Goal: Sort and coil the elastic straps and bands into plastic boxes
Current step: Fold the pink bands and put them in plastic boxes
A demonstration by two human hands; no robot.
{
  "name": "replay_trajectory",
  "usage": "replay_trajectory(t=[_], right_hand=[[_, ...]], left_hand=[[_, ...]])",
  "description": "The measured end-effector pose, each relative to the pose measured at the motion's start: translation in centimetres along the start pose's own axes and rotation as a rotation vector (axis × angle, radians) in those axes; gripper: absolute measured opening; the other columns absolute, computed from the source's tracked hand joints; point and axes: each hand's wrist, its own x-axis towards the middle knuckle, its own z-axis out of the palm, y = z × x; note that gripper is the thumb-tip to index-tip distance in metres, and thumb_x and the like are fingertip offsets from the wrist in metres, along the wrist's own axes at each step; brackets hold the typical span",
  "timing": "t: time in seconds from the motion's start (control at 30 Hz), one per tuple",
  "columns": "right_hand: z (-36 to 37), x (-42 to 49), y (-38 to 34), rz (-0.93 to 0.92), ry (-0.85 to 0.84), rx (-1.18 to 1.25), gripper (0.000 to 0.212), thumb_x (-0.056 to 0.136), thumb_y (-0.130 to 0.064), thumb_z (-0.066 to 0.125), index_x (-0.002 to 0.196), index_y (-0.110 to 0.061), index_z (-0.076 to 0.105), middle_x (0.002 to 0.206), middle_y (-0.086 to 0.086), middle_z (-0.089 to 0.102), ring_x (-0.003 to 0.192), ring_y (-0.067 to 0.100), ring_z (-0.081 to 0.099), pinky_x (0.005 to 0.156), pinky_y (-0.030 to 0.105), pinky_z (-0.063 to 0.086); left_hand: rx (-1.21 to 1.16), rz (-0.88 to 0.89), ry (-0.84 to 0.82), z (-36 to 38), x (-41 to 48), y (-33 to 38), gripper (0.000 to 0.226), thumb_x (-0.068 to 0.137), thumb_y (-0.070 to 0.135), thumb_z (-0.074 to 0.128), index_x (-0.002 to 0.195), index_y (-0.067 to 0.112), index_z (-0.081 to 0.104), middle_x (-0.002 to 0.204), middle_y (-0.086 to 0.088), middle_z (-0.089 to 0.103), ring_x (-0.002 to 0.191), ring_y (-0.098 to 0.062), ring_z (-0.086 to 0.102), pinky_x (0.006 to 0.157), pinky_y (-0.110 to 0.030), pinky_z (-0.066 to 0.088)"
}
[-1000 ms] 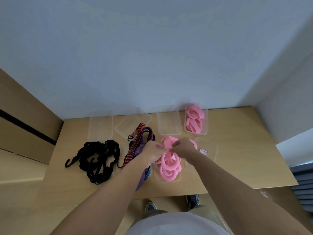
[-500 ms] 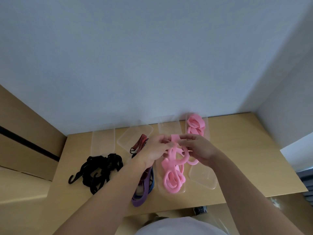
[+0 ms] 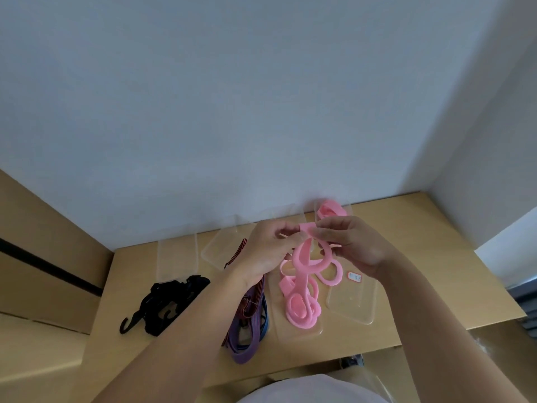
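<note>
I have both hands up over the wooden table (image 3: 436, 257), meeting at the top end of one pink elastic band (image 3: 303, 263). The left hand (image 3: 267, 251) pinches that end between thumb and fingertips, and the right hand (image 3: 351, 245) pinches it from the other side, fingers curled over the strip. Neither hand is free.

From the pinch the band hangs toward 6 o'clock in loose loops. Its long axis runs nearly straight from the hands to the clear plastic box (image 3: 319, 333) below. Its lower coils seem to rest in that box already, though I cannot tell whether they are the same band or another. So the target lies directly at 6 o'clock, about midway between the hands, with neither clearly nearer. I judge the next move is to wind the hanging length and lower it straight down; a sideways drift could drape a loop over the box wall.

At 1 o'clock from the hands, a second clear box (image 3: 350, 209) holds more pink bands (image 3: 328, 209). At 4 o'clock lies a clear tray with a small sticker (image 3: 351, 303). Striped purple and blue straps (image 3: 252, 315) lie just beside the target box at 7 o'clock, and black hooked straps (image 3: 171, 298) sit at 8 o'clock, well apart, not yet sorted
</note>
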Motion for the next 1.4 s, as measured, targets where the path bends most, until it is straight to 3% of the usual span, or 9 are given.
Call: replay_trajectory(t=[0.27, 0.47, 0.63, 0.73, 0.83, 0.93, 1.03, 1.17, 1.4], right_hand=[[0.3, -1.5, -2.1, -0.061, 0.007, -0.06, 0.022, 0.084, -0.028, 0.078, 0.095, -0.009, 0.078, 0.081, 0.004, 0.069, 0.072, 0.015, 0.061, 0.065, 0.026, 0.051], [1.3, -2.2, -3.2, -0.115, 0.033, -0.076, 0.023, 0.08, -0.032, 0.078, 0.091, -0.012, 0.079, 0.081, 0.004, 0.07, 0.075, 0.018, 0.061, 0.073, 0.034, 0.049], [2.0, -2.5, -4.1, -0.176, 0.074, -0.11, 0.027, 0.079, -0.034, 0.08, 0.091, -0.01, 0.077, 0.08, 0.007, 0.071, 0.071, 0.015, 0.063, 0.069, 0.029, 0.049], [2.4, -2.3, -4.7, -0.215, 0.123, -0.141, 0.029, 0.077, -0.034, 0.081, 0.091, -0.009, 0.078, 0.104, 0.018, 0.07, 0.093, 0.017, 0.065, 0.083, 0.037, 0.048], [2.7, -2.1, -5.3, -0.248, 0.174, -0.186, 0.022, 0.076, -0.037, 0.079, 0.088, -0.02, 0.081, 0.123, -0.003, 0.069, 0.121, 0.006, 0.06, 0.103, 0.042, 0.047], [3.0, -2.0, -5.8, -0.311, 0.162, -0.143, 0.018, 0.084, -0.03, 0.075, 0.096, -0.017, 0.08, 0.106, 0.003, 0.077, 0.099, 0.02, 0.072, 0.089, 0.041, 0.054], [3.6, -1.7, -6.5, -0.379, 0.232, -0.163, 0.009, 0.091, -0.021, 0.072, 0.093, -0.017, 0.079, 0.091, 0.001, 0.078, 0.083, 0.013, 0.072, 0.076, 0.027, 0.051], [4.6, -1.2, -7.5, -0.436, 0.31, -0.193, 0.008, 0.094, -0.016, 0.07, 0.092, -0.014, 0.077, 0.087, 0.003, 0.077, 0.082, 0.018, 0.07, 0.075, 0.033, 0.053], [5.4, -0.8, -8.6, -0.482, 0.34, -0.154, 0.004, 0.091, -0.017, 0.073, 0.088, -0.014, 0.072, 0.081, 0.0, 0.077, 0.075, 0.011, 0.071, 0.069, 0.023, 0.054]], left_hand=[[0.03, 0.077, 0.008, -0.2, -1.3, 1.8, 0.003, 0.088, 0.028, 0.081, 0.088, 0.028, 0.078, 0.082, 0.004, 0.077, 0.067, -0.003, 0.068, 0.061, -0.018, 0.052], [0.055, 0.156, 0.066, -0.7, -1.8, 2.5, 0.011, 0.088, 0.026, 0.081, 0.096, 0.018, 0.078, 0.118, 0.006, 0.068, 0.101, -0.007, 0.07, 0.086, -0.037, 0.061], [0.042, 0.222, 0.056, -1.2, -2.0, 3.0, 0.009, 0.092, 0.019, 0.077, 0.098, 0.026, 0.077, 0.109, 0.009, 0.075, 0.103, -0.006, 0.07, 0.086, -0.023, 0.057], [0.065, 0.242, 0.099, -1.4, -1.9, 3.3, 0.01, 0.093, 0.017, 0.075, 0.098, 0.025, 0.077, 0.101, 0.01, 0.077, 0.099, -0.007, 0.071, 0.084, -0.026, 0.059], [0.092, 0.273, 0.138, -1.5, -1.7, 3.8, 0.01, 0.094, 0.017, 0.074, 0.098, 0.026, 0.076, 0.098, 0.013, 0.076, 0.099, -0.007, 0.071, 0.087, -0.038, 0.061], [0.082, 0.323, 0.161, -1.6, -1.5, 4.6, 0.007, 0.09, 0.024, 0.072, 0.095, 0.029, 0.075, 0.097, 0.011, 0.076, 0.099, -0.009, 0.072, 0.085, -0.043, 0.061], [0.076, 0.366, 0.196, -1.8, -1.2, 5.1, 0.007, 0.092, 0.022, 0.074, 0.099, 0.024, 0.075, 0.099, 0.007, 0.077, 0.099, -0.012, 0.072, 0.084, -0.041, 0.061], [0.004, 0.381, 0.253, -2.2, -1.1, 5.9, 0.013, 0.094, 0.015, 0.074, 0.106, 0.01, 0.076, 0.095, -0.001, 0.078, 0.087, -0.014, 0.074, 0.073, -0.027, 0.057], [-0.07, 0.406, 0.258, -2.9, -1.4, 7.5, 0.012, 0.093, 0.016, 0.075, 0.103, 0.02, 0.079, 0.083, -0.005, 0.08, 0.079, -0.021, 0.077, 0.078, -0.038, 0.062]])
